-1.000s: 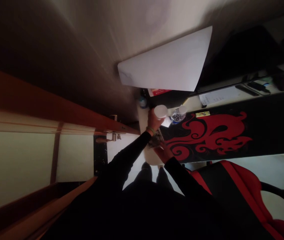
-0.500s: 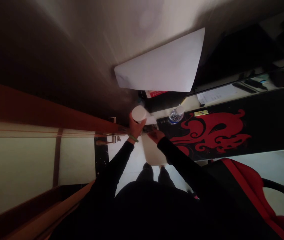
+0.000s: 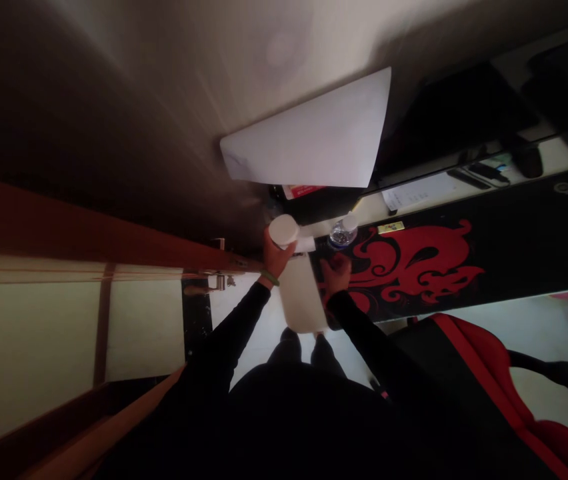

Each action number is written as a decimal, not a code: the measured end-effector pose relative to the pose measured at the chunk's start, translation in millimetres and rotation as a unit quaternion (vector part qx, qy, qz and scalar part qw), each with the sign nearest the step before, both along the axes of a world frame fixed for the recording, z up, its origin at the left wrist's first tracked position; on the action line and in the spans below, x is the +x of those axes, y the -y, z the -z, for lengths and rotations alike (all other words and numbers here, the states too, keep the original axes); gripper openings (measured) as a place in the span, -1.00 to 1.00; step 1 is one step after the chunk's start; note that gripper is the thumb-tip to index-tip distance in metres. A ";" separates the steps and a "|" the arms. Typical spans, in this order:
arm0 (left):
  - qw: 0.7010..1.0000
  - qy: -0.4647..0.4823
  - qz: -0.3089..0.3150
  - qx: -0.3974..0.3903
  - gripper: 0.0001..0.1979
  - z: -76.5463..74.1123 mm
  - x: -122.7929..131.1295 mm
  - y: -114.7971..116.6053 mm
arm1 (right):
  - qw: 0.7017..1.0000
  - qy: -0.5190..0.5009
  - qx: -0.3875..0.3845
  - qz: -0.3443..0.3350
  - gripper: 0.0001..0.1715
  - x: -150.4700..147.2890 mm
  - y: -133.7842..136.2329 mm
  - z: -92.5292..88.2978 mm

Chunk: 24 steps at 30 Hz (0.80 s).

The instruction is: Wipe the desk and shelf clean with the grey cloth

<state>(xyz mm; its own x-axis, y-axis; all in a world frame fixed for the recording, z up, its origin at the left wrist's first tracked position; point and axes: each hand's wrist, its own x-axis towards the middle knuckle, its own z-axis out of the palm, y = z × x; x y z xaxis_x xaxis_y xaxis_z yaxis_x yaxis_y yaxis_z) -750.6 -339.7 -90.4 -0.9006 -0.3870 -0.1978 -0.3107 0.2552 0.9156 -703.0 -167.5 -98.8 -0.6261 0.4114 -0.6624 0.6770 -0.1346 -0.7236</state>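
A person's own body, seen from above, dressed in dark clothing. The long-sleeved top (image 3: 309, 427) is plain black, a broad near shape with no pattern visible in the dim light. Its left sleeve (image 3: 234, 327) and right sleeve (image 3: 371, 337) are the same black, fairly close-fitting toward the wrists. A thin, rounded green bracelet (image 3: 270, 277) circles the left wrist just past the cuff. Farther off, dark trousers (image 3: 287, 348) cover both legs; the footwear is too dim to make out.
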 end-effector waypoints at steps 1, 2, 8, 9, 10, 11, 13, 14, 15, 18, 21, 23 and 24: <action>1.000 -0.007 0.012 -0.003 -0.06 2.2 -1.9 -6.1 | 0.997 -0.024 0.069 -0.011 -0.24 -2.8 -11.6 -0.4; 1.000 -0.012 0.027 -0.008 -0.05 4.2 -4.5 -13.3 | 0.989 -0.051 0.138 -0.033 -0.10 -8.4 -21.9 0.5; 0.994 -0.002 0.100 -0.039 -0.04 12.1 -30.5 -63.4 | 0.938 -0.072 0.259 -0.218 -0.11 -60.9 -54.0 17.8; 0.994 0.007 0.103 -0.046 -0.06 13.0 -34.5 -69.7 | 0.938 -0.062 0.254 -0.226 -0.18 -66.8 -56.4 19.2; 0.993 0.016 0.106 -0.054 -0.08 14.0 -37.7 -75.0 | 0.939 -0.057 0.252 -0.228 -0.23 -71.6 -58.5 19.8; 0.992 0.025 0.107 -0.061 -0.11 15.0 -40.2 -79.5 | 0.940 -0.056 0.252 -0.223 -0.27 -75.5 -60.3 19.6; 0.991 0.043 0.111 -0.068 -0.16 17.1 -42.8 -86.5 | 0.944 -0.050 0.251 -0.210 -0.33 -82.1 -63.3 17.9; 0.990 0.052 0.112 -0.068 -0.19 18.0 -43.3 -89.2 | 0.945 -0.045 0.250 -0.204 -0.35 -85.1 -64.5 16.8; 0.990 0.060 0.113 -0.066 -0.20 18.8 -43.4 -91.5 | 0.947 -0.040 0.248 -0.201 -0.36 -88.0 -65.3 15.5; 0.990 0.084 0.100 -0.053 -0.21 19.0 -44.1 -96.5 | 0.950 -0.040 0.237 -0.197 -0.38 -95.2 -66.1 10.8; 0.992 0.099 0.075 -0.030 -0.19 13.8 -48.2 -99.6 | 0.965 -0.045 0.192 -0.175 -0.36 -98.4 -65.4 4.7; 0.992 0.101 0.066 -0.022 -0.18 7.4 -50.0 -101.5 | 0.974 -0.051 0.158 -0.154 -0.34 -97.6 -66.1 1.3; 0.993 0.099 0.065 -0.022 -0.17 3.3 -48.7 -102.0 | 0.978 -0.053 0.139 -0.146 -0.32 -95.8 -67.2 -0.1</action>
